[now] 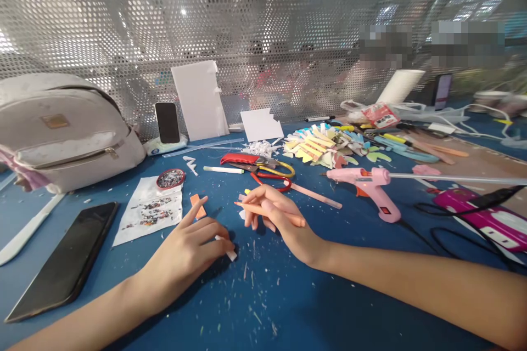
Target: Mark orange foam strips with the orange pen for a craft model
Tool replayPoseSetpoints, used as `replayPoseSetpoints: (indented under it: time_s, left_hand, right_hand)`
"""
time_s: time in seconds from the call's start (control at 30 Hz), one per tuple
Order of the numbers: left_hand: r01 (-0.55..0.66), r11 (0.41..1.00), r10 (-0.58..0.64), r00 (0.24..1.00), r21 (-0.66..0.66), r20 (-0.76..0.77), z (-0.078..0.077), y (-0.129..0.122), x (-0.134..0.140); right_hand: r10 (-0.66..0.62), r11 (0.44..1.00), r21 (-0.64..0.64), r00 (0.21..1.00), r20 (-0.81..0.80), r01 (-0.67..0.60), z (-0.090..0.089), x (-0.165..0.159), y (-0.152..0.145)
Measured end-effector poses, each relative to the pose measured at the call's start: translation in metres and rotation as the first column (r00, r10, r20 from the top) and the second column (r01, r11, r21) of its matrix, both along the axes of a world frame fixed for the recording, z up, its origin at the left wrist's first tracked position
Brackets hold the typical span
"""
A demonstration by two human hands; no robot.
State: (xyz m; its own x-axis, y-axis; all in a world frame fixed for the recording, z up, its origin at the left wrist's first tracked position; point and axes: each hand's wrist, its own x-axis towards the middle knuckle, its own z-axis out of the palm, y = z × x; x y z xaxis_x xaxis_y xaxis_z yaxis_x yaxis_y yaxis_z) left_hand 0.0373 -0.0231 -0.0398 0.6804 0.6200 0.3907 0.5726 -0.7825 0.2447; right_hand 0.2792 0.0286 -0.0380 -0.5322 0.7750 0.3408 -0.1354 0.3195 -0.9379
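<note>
The right hand (291,231) has its fingers wrapped around an orange stick (256,209) above the blue table (329,307). The left hand (187,252) pinches a little white piece (231,256) in bent fingers.

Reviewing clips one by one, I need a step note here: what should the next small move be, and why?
Probably the right hand should bring the tip of its peach-coloured pencil-like stick to the small white piece: the left hand appears to pinch that piece, while the stick points leftward from the right hand's grip, its tip apart from the piece.
</note>
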Motion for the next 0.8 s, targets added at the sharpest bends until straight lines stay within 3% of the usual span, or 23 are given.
replayPoseSetpoints:
  time_s: [0.27, 0.37, 0.47, 0.67, 0.73, 0.8]
  left_hand:
    - [0.173, 0.967, -0.166, 0.985, -0.19, 0.052, 0.008, 0.003, 0.006]
    - [0.188, 0.96, -0.175, 0.981, -0.208, 0.078, 0.008, 0.004, 0.005]
    - [0.131, 0.982, -0.121, 0.989, -0.138, 0.081, 0.004, 0.003, 0.003]
    - [-0.007, 0.99, -0.004, 0.997, 0.137, 0.078, 0.001, -0.021, 0.004]
    - [-0.012, 0.975, 0.002, 0.999, 0.223, 0.045, 0.001, -0.033, 0.004]
    - [-0.005, 0.971, 0.03, 0.994, 0.239, -0.1, 0.0, -0.041, 0.003]
  right_hand:
    - [0.003, 1.0, -0.015, 1.0, 0.002, -0.003, 0.002, -0.001, 0.0]
    - [0.018, 1.0, -0.021, 1.0, 0.018, -0.018, 0.003, 0.0, 0.0]
    - [0.042, 0.999, -0.014, 0.998, 0.051, -0.042, 0.001, 0.002, -0.001]
    - [0.059, 0.998, 0.006, 0.988, 0.145, -0.061, 0.001, 0.009, -0.004]
    - [0.109, 0.994, -0.005, 0.977, 0.184, -0.11, 0.006, 0.01, -0.007]
    - [0.158, 0.987, -0.017, 0.963, 0.217, -0.158, 0.011, 0.009, -0.008]
